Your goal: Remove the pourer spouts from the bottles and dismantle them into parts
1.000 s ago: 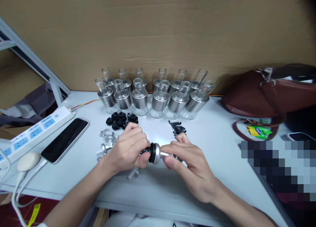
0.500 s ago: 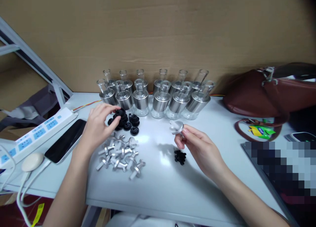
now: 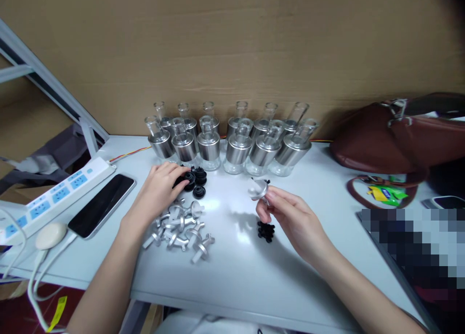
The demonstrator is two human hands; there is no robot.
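Observation:
My left hand has its thumb and index finger closed around a black ribbed rubber stopper in a small pile, partly covering the pile. More black stoppers lie beside it. In my right hand a silver pourer spout is pinched between thumb and fingers, raised above the table. A small black bit shows at its upper edge. Several loose silver pourers with pale tubes lie in a heap below my left hand. Under my right hand sits a cluster of small black pieces.
Two rows of glass bottles with metal sleeves stand at the back. On the left lie a power strip, a phone and a white charger. A brown handbag, a green-yellow packet and a dark-edged, pixelated object are on the right.
My left hand has shifted right and slightly down over the black stoppers, its fingers closing on one. My right hand stays nearly in place, with the silver pourer slightly tilted.

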